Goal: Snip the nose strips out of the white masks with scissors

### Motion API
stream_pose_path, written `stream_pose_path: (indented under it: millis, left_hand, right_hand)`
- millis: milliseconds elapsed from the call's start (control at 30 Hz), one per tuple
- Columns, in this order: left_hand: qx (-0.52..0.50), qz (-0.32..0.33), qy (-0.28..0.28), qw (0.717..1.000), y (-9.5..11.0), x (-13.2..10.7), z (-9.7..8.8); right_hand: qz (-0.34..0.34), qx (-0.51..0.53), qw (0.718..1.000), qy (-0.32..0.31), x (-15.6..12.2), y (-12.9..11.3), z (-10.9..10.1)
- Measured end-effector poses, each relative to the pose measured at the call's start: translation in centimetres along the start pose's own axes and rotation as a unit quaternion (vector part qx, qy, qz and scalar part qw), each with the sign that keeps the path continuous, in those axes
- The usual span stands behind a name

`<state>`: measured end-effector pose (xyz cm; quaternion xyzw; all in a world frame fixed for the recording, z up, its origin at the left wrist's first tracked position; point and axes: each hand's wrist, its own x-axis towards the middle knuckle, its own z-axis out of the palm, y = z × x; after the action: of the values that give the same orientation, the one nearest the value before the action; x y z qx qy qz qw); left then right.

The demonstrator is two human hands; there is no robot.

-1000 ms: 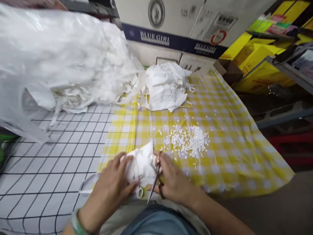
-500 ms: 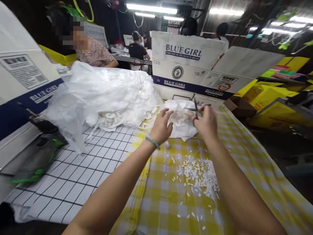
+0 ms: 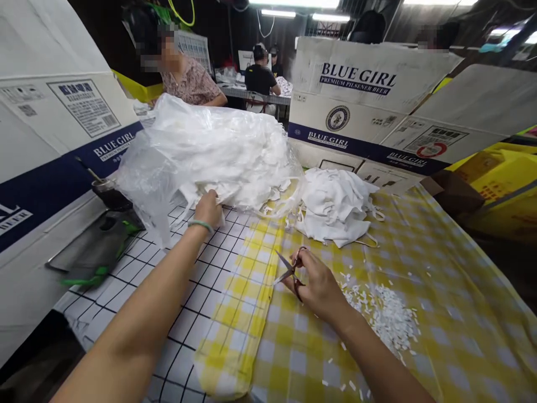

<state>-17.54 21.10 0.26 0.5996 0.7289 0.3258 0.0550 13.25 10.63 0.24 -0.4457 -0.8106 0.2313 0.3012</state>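
Note:
My left hand (image 3: 208,210) is at the front edge of a heap of white cloth pieces (image 3: 235,154) that spills from a clear plastic bag (image 3: 153,184). Its fingers are closed on a white cloth piece, part of which shows beside them. In my right hand (image 3: 321,282) is a pair of scissors (image 3: 289,271), held over the yellow checked cloth with the blades spread and nothing between them. Beyond the scissors lies a separate pile of white cloth pieces (image 3: 338,204), with thin straps or loops at its right side.
Small white clippings (image 3: 392,319) are scattered right of my right forearm. Cartons stand at the left (image 3: 62,151) and back (image 3: 348,106). A grey item with green edges (image 3: 96,246) and a dark cup (image 3: 111,193) sit at the left. A co-worker (image 3: 191,84) is behind the bag.
My left hand has moved left from near the separate pile to the bagged heap. My right hand has drawn back toward me with the scissors. The view has shifted left.

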Motion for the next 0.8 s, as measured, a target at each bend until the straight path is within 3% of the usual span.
stream_pose_path:
  millis: [100,200,267,333,400,500,567,633,700,767,800]
  left_hand:
    - [-0.001,0.037,-0.046,0.998,0.4,-8.7,-0.9]
    - [-0.026,0.09,-0.128,0.987,1.2,-18.1,-1.9]
    - [-0.027,0.119,-0.164,0.979,1.7,-21.8,-3.0]
    - [-0.017,0.132,-0.165,0.977,1.9,-22.7,-4.4]
    - [-0.024,0.115,-0.125,0.985,2.4,-21.8,-5.7]
    - [-0.112,0.078,-0.065,0.989,4.1,-20.4,-6.2]
    - [-0.203,0.06,-0.101,0.972,5.8,-20.8,-5.6]
    - [-0.298,-0.001,-0.213,0.931,7.3,-22.2,-4.4]
    - [-0.387,-0.108,-0.34,0.85,8.2,-23.9,-3.2]
    - [-0.459,-0.208,-0.411,0.759,8.4,-25.0,-2.2]
    - [-0.481,-0.24,-0.421,0.731,8.4,-25.3,-1.8]
  right_hand:
    - [0.009,0.033,0.998,-0.049,-1.2,-0.5,0.9]
    - [0.041,0.066,0.994,-0.078,-2.3,-0.6,1.8]
    - [0.07,0.087,0.991,-0.078,-2.7,-0.4,2.4]
    - [0.095,0.104,0.988,-0.061,-2.8,0.0,2.9]
    - [0.115,0.118,0.986,-0.03,-2.3,0.5,3.2]
    - [0.133,0.125,0.983,-0.002,-1.2,1.2,3.4]
    - [0.139,0.125,0.982,-0.019,-0.6,1.4,3.5]
    - [0.163,0.121,0.978,-0.046,-0.2,1.4,3.8]
    - [0.205,0.127,0.968,-0.065,-0.1,1.1,4.1]
    - [0.234,0.149,0.958,-0.076,-0.3,0.6,4.3]
    - [0.237,0.165,0.954,-0.08,-0.5,0.2,4.3]
